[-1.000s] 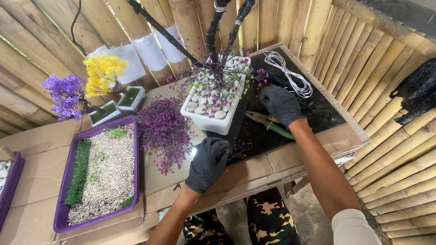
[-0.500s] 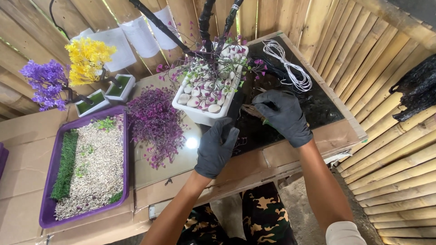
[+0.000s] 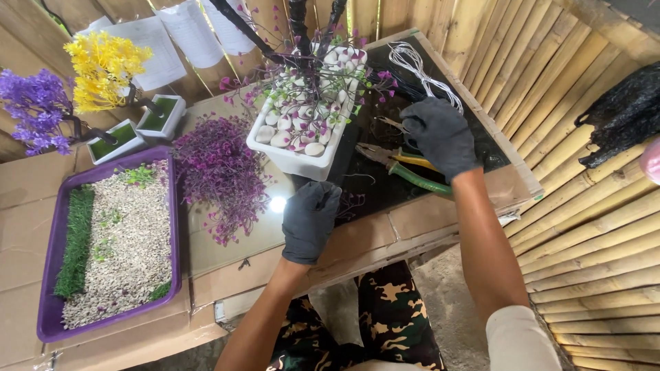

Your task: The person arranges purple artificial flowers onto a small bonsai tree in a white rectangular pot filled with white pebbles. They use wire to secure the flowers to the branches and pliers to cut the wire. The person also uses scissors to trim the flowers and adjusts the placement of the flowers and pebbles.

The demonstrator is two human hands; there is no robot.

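A white rectangular pot [image 3: 295, 159] filled with white pebbles holds an artificial tree with dark trunks and small purple flowers [image 3: 313, 75]. My left hand [image 3: 311, 221], in a black glove, is curled shut just in front of the pot's near corner, and a small purple sprig [image 3: 354, 203] lies beside it. My right hand [image 3: 440, 136], also gloved, hovers over the dark tabletop to the right of the pot. Its fingertips pinch a thin pale wire piece [image 3: 385, 124]. Pliers [image 3: 402, 166] with green and yellow handles lie just under that hand.
A pile of purple foliage [image 3: 220, 175] lies left of the pot. A purple tray [image 3: 48, 323] holds gravel and green turf strips. Small yellow [image 3: 103, 65] and purple [image 3: 34, 103] trees stand at the back left. A white wire coil [image 3: 419, 63] lies by the bamboo wall [image 3: 584, 227].
My right hand has lifted off the pliers and moved back toward the tree. My left hand has moved forward to the pot's near corner.
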